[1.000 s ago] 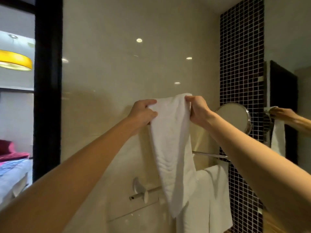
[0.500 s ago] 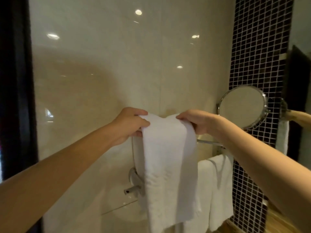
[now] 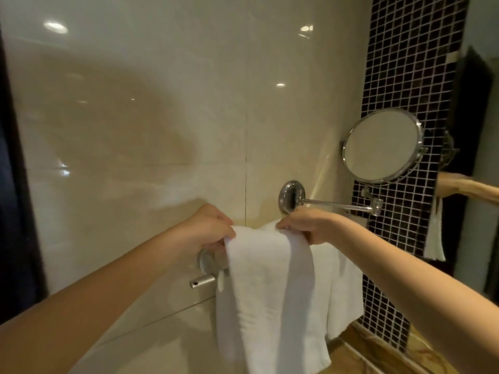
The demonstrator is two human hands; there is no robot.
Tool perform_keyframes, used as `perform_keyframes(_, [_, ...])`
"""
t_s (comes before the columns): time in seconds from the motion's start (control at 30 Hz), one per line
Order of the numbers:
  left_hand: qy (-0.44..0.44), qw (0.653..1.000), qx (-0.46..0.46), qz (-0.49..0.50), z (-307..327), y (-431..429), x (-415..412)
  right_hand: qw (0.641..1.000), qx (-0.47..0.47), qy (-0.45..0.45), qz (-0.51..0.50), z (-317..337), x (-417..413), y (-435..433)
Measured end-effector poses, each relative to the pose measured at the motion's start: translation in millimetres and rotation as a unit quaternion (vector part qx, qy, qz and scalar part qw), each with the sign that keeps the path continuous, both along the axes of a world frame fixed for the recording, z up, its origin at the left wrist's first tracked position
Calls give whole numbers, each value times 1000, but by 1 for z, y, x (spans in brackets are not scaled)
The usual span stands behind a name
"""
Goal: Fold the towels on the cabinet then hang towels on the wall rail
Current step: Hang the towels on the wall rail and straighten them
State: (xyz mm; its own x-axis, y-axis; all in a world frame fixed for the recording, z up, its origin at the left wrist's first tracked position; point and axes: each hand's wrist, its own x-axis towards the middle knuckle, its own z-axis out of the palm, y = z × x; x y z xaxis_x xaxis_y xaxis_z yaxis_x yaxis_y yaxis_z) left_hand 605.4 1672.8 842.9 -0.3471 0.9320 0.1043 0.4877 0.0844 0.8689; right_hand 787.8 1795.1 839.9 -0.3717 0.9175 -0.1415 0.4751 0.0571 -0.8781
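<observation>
A folded white towel (image 3: 267,292) hangs down in front of the beige tiled wall, draped at the height of the wall rail (image 3: 202,280), whose chrome end sticks out at its left. My left hand (image 3: 208,230) grips the towel's top left edge. My right hand (image 3: 305,224) pinches its top right edge. A second white towel (image 3: 343,287) hangs behind it to the right. Most of the rail is hidden by the towels.
A round chrome mirror (image 3: 383,147) on a swing arm (image 3: 337,205) juts out just above my right hand. A black mosaic tile strip (image 3: 410,63) runs down the right. A wall mirror (image 3: 480,184) at far right reflects an arm and a towel. A wooden counter edge (image 3: 378,346) lies below.
Both hands have lowered the towel from well above the rail down to rail height, and its top now bends over. The view has moved closer and tilted down.
</observation>
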Motion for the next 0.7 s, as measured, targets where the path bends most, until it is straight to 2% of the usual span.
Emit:
perform_keyframes(0.17, [214,977,-17,15,-10,2,0,999,27,-36,12,-14,-3,0])
perform_keyframes(0.33, [321,944,-53,52,-23,-2,6,989,100,-102,28,-24,-9,-3])
perform_keyframes(0.6, [365,928,-59,52,-40,-14,9,968,195,-154,31,-40,-11,-7])
perform_keyframes(0.7, [386,919,-58,60,-43,-16,14,971,192,-145,13,-42,-12,-4])
